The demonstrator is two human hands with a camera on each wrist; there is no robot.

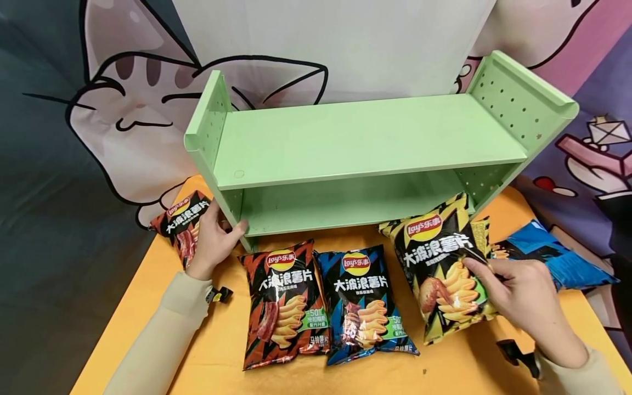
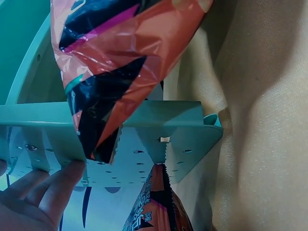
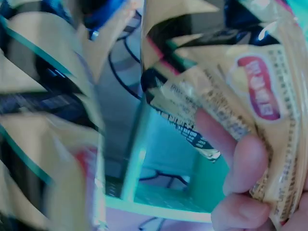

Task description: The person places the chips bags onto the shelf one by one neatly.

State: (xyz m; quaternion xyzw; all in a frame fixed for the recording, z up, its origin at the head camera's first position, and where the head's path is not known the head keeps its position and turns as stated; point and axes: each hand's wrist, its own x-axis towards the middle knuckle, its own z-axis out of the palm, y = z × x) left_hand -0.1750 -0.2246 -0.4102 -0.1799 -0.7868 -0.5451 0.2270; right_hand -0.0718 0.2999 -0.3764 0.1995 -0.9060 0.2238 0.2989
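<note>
My left hand (image 1: 213,241) grips the lower left front corner of a light green two-tier shelf (image 1: 365,140), thumb on the front edge. In the left wrist view its fingers (image 2: 60,185) press flat on the perforated side panel. My right hand (image 1: 525,293) holds a yellow and black Lay's chip bag (image 1: 427,247) by its right side, face up in front of the shelf's right end. The right wrist view shows fingers curled on the back of that bag (image 3: 211,53). A red chip bag (image 1: 281,280) and a blue chip bag (image 1: 360,296) lie side by side before the shelf.
Another red chip bag (image 1: 180,225) lies left of the shelf, beside my left hand. To the right, a second yellow bag (image 1: 481,233) shows partly behind the held one, near a blue bag (image 1: 558,255). An orange-yellow cloth (image 1: 395,373) covers the table; a cartoon-printed backdrop (image 1: 276,33) hangs behind.
</note>
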